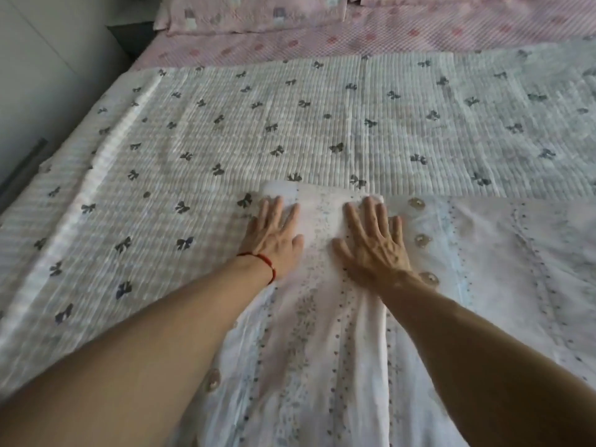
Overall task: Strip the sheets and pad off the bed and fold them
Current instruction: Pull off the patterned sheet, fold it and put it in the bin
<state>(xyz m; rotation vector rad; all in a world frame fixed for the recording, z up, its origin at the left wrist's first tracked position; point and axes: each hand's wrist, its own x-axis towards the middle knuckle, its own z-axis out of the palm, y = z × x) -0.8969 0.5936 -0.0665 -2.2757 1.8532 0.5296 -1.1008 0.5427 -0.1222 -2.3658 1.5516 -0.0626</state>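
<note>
Two flat hands pressing a folded sheet on the bed

At the centre of the frame the left hand point(274, 238) and right hand point(374, 243) lie palm down, side by side, on a narrow folded strip of pale dotted sheet point(322, 333) that runs from the bottom edge up to mid-frame. The fingers point(354, 217) of both hands are spread and flat, gripping nothing. A red string bracelet point(266, 261) circles the left wrist. More of the same sheet spreads flat toward the right edge. Beneath it, a quilted pad point(290, 124) printed with dark bows covers the bed across the middle of the frame. At the top, a pink patterned sheet point(387, 33) and pink pillows point(245, 14) show beyond the pad.
</note>
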